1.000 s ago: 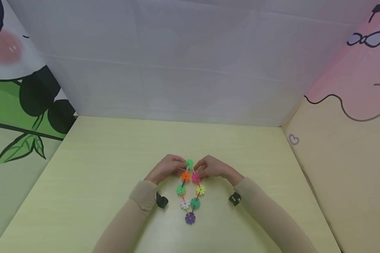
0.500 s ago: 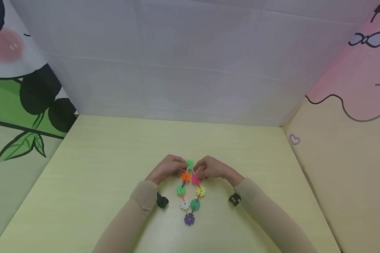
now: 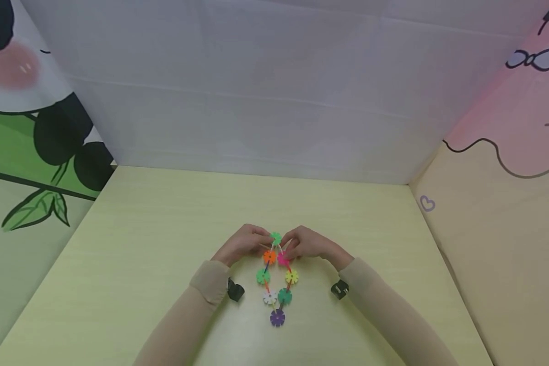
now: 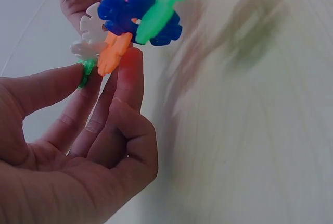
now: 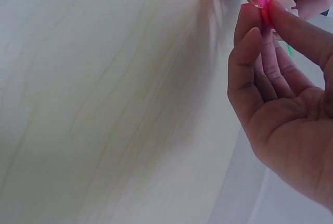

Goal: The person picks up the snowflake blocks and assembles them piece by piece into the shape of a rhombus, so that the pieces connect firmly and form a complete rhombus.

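A closed loop of interlocking plastic snowflake discs hangs between my two hands above the table. At its top is a light green disc [image 3: 276, 238], and a purple disc [image 3: 277, 318] forms the bottom. My left hand [image 3: 247, 241] pinches the top green disc [image 4: 87, 70] between thumb and fingers, beside white and orange pieces. With thumb and forefinger, my right hand [image 3: 307, 241] grips the pink-red part of the loop [image 5: 266, 15] at the upper right side. Orange [image 3: 269, 257], yellow [image 3: 292, 276], white [image 3: 269, 297] and teal [image 3: 284, 296] discs make up the sides, joined by discs seen edge-on.
A pale wood-grain table [image 3: 164, 213] spreads beneath both arms. Behind it rises a grey-white cloth wall [image 3: 265, 101], with cartoon-printed panels at left [image 3: 9, 203] and right [image 3: 494, 213]. Black wrist-camera mounts [image 3: 235, 290] sit at the cuffs.
Both hands keep their hold in nearly the same place. The purple lower end of the loop sways slightly left, then right. The head view shifts a little.
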A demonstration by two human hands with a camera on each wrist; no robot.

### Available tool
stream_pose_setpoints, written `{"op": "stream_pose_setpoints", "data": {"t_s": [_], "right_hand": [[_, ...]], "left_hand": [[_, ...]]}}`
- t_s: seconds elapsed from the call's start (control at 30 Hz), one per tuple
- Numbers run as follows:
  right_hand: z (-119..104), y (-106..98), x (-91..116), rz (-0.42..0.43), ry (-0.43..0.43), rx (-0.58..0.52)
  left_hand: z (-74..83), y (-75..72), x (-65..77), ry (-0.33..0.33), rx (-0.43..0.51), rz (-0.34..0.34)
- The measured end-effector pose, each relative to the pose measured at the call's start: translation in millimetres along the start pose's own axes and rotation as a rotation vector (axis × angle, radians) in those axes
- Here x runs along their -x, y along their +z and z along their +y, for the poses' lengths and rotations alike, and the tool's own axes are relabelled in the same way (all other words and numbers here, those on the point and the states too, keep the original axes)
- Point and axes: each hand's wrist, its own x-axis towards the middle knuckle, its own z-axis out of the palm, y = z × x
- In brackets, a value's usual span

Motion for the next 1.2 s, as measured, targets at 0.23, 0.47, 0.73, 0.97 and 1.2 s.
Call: {"op": "stream_pose_setpoints", "data": {"t_s": [0.23, 0.47, 0.73, 0.97, 1.2], "right_hand": [[5, 0, 0, 0.007, -0.006, -0.03], [12, 0, -2, 0.017, -0.014, -0.035], [14, 0, 0, 0.005, -0.023, -0.062], [17, 1, 2, 0.001, -0.039, -0.154], [17, 4, 4, 0.015, -0.046, -0.162]], "left_hand": [[5.2, 2.3, -0.3, 0.028, -0.042, 0.005], [4.6, 2.1, -2.2, 0.035, -0.053, -0.005], [5.2, 4.5, -1.7, 0.05, -0.048, 0.001], [5.5, 7.6, -3.1, 0.044, -0.038, -0.011], [6.1, 9.3, -3.1, 0.058, -0.072, -0.01]]}}
